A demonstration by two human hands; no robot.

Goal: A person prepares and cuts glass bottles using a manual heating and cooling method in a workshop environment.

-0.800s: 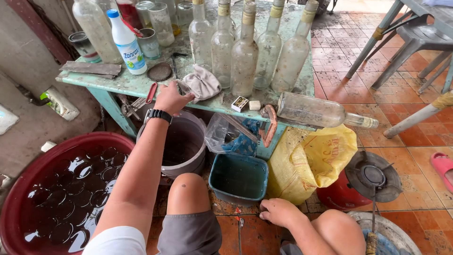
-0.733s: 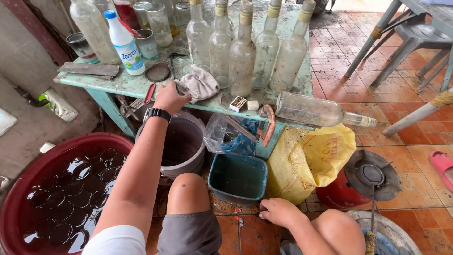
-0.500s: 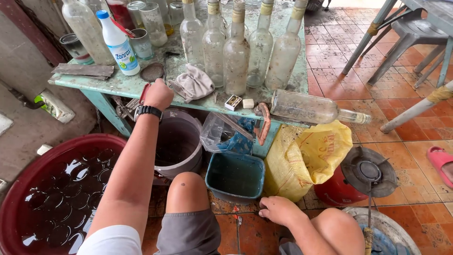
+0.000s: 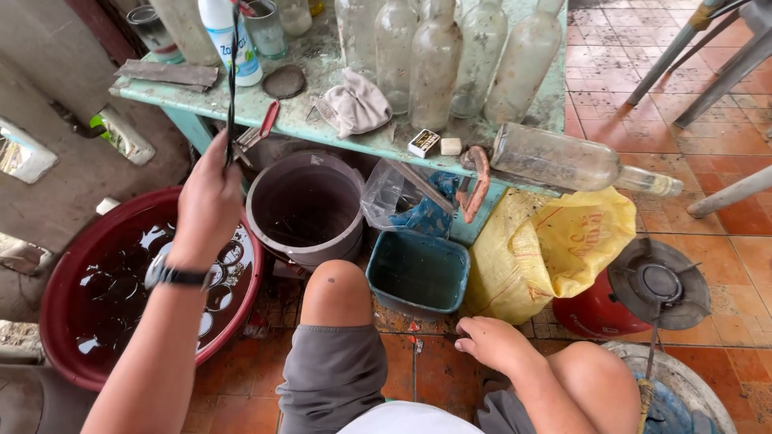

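This looks like a home yard or porch used as a rough workshop. Worn terracotta floor tiles (image 4: pixel 643 72) run under a chipped green surface (image 4: pixel 322 120) crowded with empty glass bottles (image 4: pixel 434 64). A red water tub (image 4: pixel 56 313), buckets (image 4: pixel 305 209) and a gas burner (image 4: pixel 659 281) stand around.

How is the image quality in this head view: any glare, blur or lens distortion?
Head view: soft, even daylight without hard shadows; pale sky reflections glint on the dark water in the round red plastic basin; the raised left hand and its thin dark rod look slightly motion-smeared; wide-angle lens bows the pale green wooden table edge; bottles are cropped at top.
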